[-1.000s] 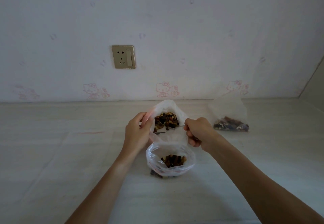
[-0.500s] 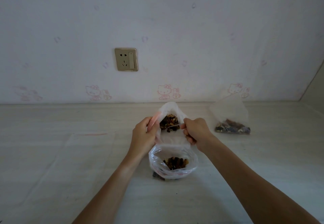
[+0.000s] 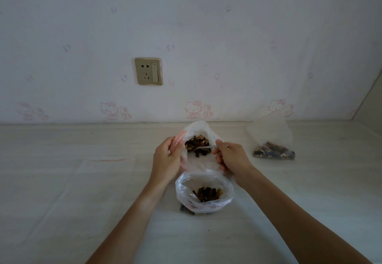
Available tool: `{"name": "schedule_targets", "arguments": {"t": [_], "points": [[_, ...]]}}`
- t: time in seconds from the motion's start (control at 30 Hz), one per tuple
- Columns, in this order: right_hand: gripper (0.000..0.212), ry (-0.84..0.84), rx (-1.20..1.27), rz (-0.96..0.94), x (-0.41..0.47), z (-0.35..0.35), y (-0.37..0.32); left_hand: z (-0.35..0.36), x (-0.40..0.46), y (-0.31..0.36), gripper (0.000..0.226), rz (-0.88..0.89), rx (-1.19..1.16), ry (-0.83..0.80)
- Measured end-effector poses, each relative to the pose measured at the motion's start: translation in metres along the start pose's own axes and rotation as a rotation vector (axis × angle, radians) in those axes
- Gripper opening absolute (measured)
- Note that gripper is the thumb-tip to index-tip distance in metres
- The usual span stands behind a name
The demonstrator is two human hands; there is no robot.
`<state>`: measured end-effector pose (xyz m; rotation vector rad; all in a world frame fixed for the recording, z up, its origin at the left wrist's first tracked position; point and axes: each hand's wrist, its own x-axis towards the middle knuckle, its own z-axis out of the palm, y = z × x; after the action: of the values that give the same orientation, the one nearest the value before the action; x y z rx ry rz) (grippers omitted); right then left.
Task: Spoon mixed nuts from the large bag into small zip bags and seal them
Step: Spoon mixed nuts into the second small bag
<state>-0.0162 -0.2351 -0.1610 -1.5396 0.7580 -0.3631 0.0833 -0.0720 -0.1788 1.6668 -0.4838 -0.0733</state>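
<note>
- Pale wallpaper (image 3: 206, 36) with faint pink cartoon cats runs behind a light tabletop (image 3: 62, 181); a gold-framed wall socket (image 3: 148, 71) sits left of centre above the tabletop's far edge.
- Centre of the tabletop, a translucent zip bag (image 3: 198, 131) with a pink strip at its mouth is held open, tilted toward the camera, with mixed nuts (image 3: 196, 142) showing inside.
- The left hand (image 3: 165, 158) grips the left edge of that bag's mouth, fingers (image 3: 175, 150) curled round the plastic and thumb on the near side.
- The right hand (image 3: 231, 158) holds a metal spoon (image 3: 208, 147), fingers curled round the handle; the bowl of the spoon reaches left into the bag's mouth, over the nuts. Whether the spoon carries nuts cannot be told.
- Just nearer the camera, below both hands, a clear bag with red printing (image 3: 204, 191) stands open on the tabletop, its rim rolled outward and a small heap of nuts at the bottom.
- A few dark pieces (image 3: 186, 210) lie on the tabletop at that bag's near left foot; what they are is unclear.
- Well apart to the right, near the wall, a filled zip bag (image 3: 272, 142) rests on the tabletop, nuts gathered along its lower edge and the empty upper part standing up.
- Both forearms enter from the lower edge, bare.
</note>
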Motion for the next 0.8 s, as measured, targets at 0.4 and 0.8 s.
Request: {"name": "schedule_targets", "arguments": {"t": [0.4, 0.8], "points": [[0.042, 0.007, 0.087, -0.07, -0.007, -0.03, -0.004, -0.007, 0.0, 0.005, 0.016, 0.011, 0.004, 0.04], [0.042, -0.046, 0.103, -0.252, -0.079, -0.084, -0.042, -0.036, -0.027, 0.027, 0.021, 0.21, 0.322, 0.07]]}}
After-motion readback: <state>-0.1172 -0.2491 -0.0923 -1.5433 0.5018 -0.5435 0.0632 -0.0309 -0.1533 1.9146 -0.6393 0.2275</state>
